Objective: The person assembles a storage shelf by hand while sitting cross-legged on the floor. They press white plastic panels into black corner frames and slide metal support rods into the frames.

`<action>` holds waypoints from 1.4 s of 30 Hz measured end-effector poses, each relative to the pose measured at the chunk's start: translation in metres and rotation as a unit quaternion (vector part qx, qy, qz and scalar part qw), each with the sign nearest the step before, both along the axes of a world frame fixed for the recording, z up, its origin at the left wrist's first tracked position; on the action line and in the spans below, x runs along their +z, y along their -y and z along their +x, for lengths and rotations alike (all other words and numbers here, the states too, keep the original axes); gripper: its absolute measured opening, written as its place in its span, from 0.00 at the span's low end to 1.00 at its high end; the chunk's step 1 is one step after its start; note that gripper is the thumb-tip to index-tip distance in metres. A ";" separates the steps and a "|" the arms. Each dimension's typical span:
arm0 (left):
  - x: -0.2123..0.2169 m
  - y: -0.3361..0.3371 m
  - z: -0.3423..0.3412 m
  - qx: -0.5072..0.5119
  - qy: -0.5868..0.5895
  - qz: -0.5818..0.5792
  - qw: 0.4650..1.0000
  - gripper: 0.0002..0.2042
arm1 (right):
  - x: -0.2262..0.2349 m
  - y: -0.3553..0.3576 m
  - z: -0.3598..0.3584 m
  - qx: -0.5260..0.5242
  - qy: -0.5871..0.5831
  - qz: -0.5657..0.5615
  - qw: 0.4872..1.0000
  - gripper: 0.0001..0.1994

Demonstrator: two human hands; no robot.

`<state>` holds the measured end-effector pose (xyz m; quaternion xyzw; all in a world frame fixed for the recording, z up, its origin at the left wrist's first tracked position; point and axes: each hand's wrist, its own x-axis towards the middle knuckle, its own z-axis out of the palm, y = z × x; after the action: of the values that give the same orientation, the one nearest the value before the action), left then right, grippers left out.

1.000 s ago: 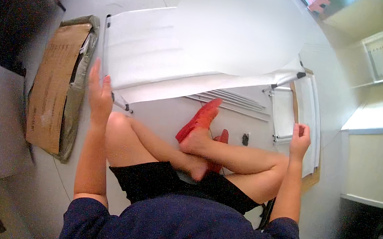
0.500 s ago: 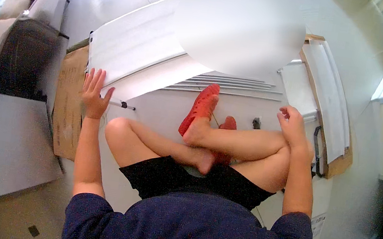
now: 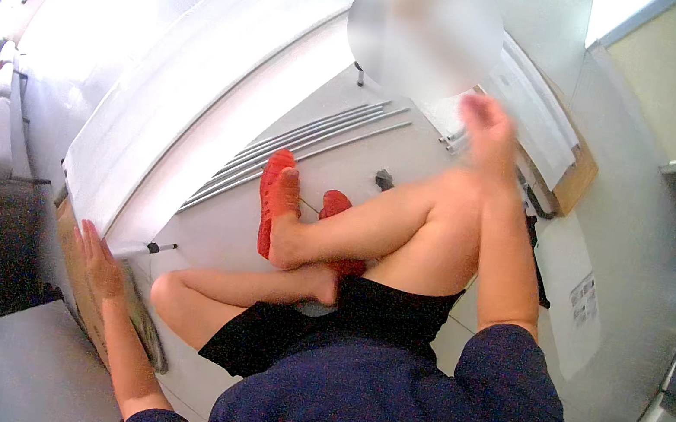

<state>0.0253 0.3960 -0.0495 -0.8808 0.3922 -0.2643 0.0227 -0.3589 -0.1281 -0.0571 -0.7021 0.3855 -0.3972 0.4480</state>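
Observation:
My left hand (image 3: pixel 97 264) is open, its fingers stretched out beside the near end of a long white panel (image 3: pixel 201 73) with black corner caps. Close to its fingertips, a short pale leg with a black tip (image 3: pixel 160 248) sticks out from that panel's end. Beyond my raised knee, my right hand (image 3: pixel 489 137) hangs in the air, blurred by motion; no object shows in it. It is nearest to a smaller white panel (image 3: pixel 537 110) lying on cardboard (image 3: pixel 581 173). Several thin grey metal tubes (image 3: pixel 305 141) lie side by side on the floor between the panels.
I sit on the floor with crossed legs, in red shoes (image 3: pixel 275 193). A small black part (image 3: pixel 384 180) lies in front of my shin. Black metal pieces (image 3: pixel 536 201) and a printed sheet (image 3: pixel 583 304) are at right. A grey sofa (image 3: pixel 1 239) stands at left.
The view has turned, so the scene appears rotated. My right hand has moved forward from above my knee toward the smaller panel. My left hand stays open near the long panel's end.

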 end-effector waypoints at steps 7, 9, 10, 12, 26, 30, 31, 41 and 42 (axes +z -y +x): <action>-0.031 -0.008 -0.013 0.058 -0.059 -0.120 0.989 0.23 | -0.164 0.150 -0.194 -0.304 -0.111 0.074 0.943 0.17; -0.034 0.005 -0.022 0.091 -0.053 -0.113 0.988 0.24 | -0.213 0.170 -0.255 -0.399 -0.144 0.091 0.901 0.19; -0.029 0.004 -0.025 0.095 -0.052 -0.096 0.990 0.24 | -0.229 0.167 -0.269 -0.440 -0.121 0.139 0.879 0.19; -0.016 0.005 -0.031 0.104 -0.041 -0.066 0.992 0.24 | -0.250 0.158 -0.281 -0.454 -0.134 0.160 0.866 0.20; -0.007 0.000 -0.019 0.140 -0.100 -0.141 0.975 0.20 | -0.221 0.059 -0.280 -0.220 -0.324 0.056 0.918 0.12; -0.014 -0.006 -0.005 0.128 -0.080 -0.128 0.980 0.19 | -0.226 0.062 -0.295 -0.240 -0.290 0.117 0.919 0.08; -0.016 -0.011 0.001 0.120 -0.078 -0.122 0.982 0.19 | -0.229 0.064 -0.295 -0.258 -0.313 0.064 0.912 0.08; -0.026 -0.012 0.017 0.126 -0.083 -0.144 0.978 0.21 | -0.186 0.119 -0.085 0.022 -0.225 0.049 0.973 0.15; -0.030 -0.020 0.022 0.115 -0.091 -0.166 0.975 0.21 | -0.196 0.127 -0.067 0.043 -0.229 0.075 0.969 0.15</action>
<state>0.0472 0.4157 -0.0795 -0.9318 0.2395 -0.2404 -0.1289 -0.4264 -0.2551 -0.2531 -0.7549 0.4758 -0.1757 0.4159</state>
